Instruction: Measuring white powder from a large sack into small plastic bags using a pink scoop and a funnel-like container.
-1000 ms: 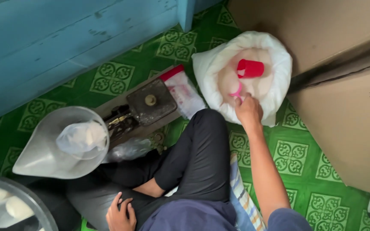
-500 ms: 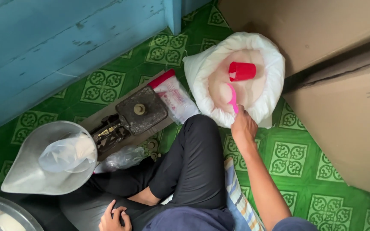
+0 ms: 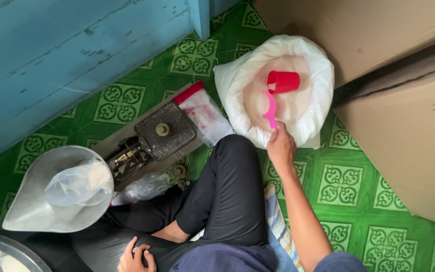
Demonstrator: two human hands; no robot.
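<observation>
Sack (image 3: 237,80) one; scoop (image 3: 279,85) one

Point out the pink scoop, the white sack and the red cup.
pink scoop (image 3: 269,108), head view, on the middle of its handle.
white sack (image 3: 237,80), head view, on its rolled-down left rim.
red cup (image 3: 284,81), head view, on its side wall.

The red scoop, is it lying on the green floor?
No, the red scoop sits inside the white sack, with the right hand holding its pink handle.
</observation>
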